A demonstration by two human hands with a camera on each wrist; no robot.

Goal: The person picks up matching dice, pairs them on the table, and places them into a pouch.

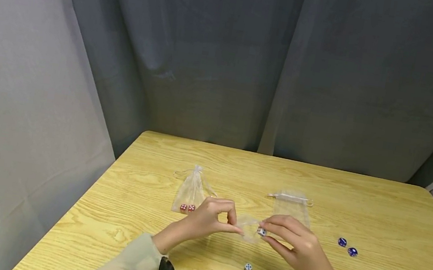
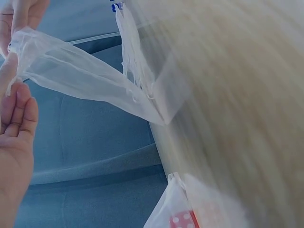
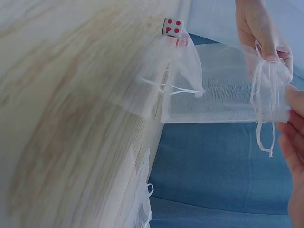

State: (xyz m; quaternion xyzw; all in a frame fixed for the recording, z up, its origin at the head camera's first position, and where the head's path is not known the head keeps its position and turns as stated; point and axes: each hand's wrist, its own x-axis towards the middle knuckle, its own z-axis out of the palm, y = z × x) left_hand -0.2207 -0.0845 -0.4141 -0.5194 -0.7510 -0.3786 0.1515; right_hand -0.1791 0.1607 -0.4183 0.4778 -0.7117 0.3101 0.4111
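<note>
Between the two hands a sheer white drawstring pouch [image 1: 248, 226] is held up with its mouth spread; in the right wrist view the pouch [image 3: 213, 85] hangs down to the table. My left hand [image 1: 212, 218] pinches the pouch's rim between thumb and finger. At the opposite side of the mouth, my right hand [image 1: 300, 248] holds a white die [image 1: 262, 231] in its fingertips. Whether those fingers also grip the rim is hard to tell. A second white die [image 1: 248, 268] lies on the table below the hands.
Behind the left hand lies a closed pouch [image 1: 191, 187] with two red dice [image 1: 191, 208] inside. A flat pouch [image 1: 292, 205] lies behind the right hand. Two blue dice [image 1: 352, 252] sit to the right on the wooden table [image 1: 129, 187]. Grey curtains [image 1: 219, 60] hang behind.
</note>
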